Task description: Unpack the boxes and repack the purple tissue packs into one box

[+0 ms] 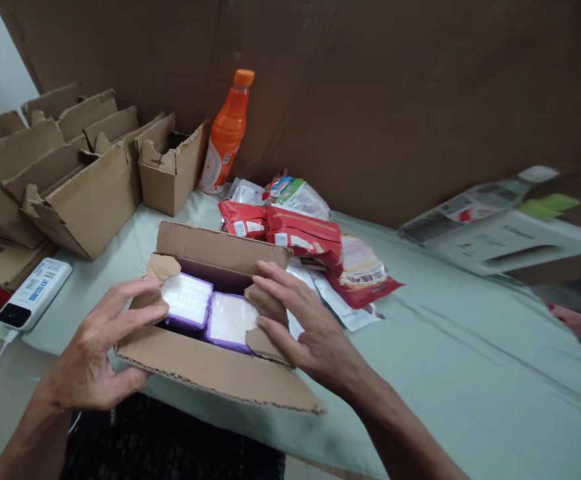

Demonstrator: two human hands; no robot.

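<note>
An open cardboard box [220, 370] stands in front of me near the edge of the table, its long flaps folded outward. Inside lie two white packs with purple edges, one pack [188, 301] on the left and another pack [229, 319] on the right; what they contain I cannot make out. My left hand [95, 340] grips the box's left end, fingers over the short flap and thumb below the front flap. At the opposite end, my right hand [303, 320] holds the right short flap, fingers over its top. The undersides of both packs are hidden.
Several open cardboard boxes [85, 200] crowd the back left, beside an orange bottle [228, 133]. A white power bank [35, 293] with a cable lies left. Red snack packets [303, 233] are piled behind the box. A blurred white carton [510, 240] is at right on the pale green cloth [445, 373].
</note>
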